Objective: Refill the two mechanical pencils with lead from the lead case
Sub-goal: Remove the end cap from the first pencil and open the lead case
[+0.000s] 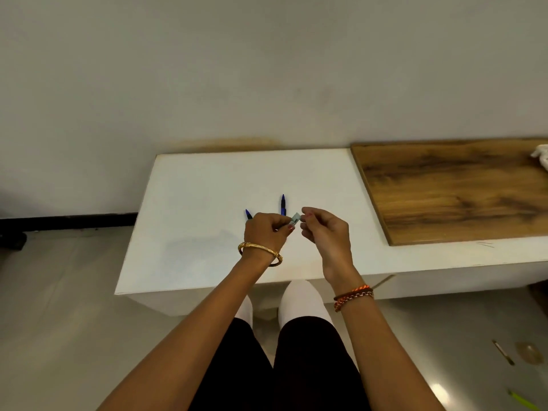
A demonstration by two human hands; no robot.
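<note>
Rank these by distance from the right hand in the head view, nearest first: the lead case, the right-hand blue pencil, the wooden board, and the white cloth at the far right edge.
From the right hand:
1. Lead case, pinched at its fingertips, between both hands.
2. Right-hand blue pencil, just beyond, to the left.
3. Wooden board, off to the right.
4. White cloth, at the board's far right edge.

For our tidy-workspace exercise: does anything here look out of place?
Yes. Two pen-like items lie on the floor at lower right, one dark and one green, away from the white table where both hands work.
</note>
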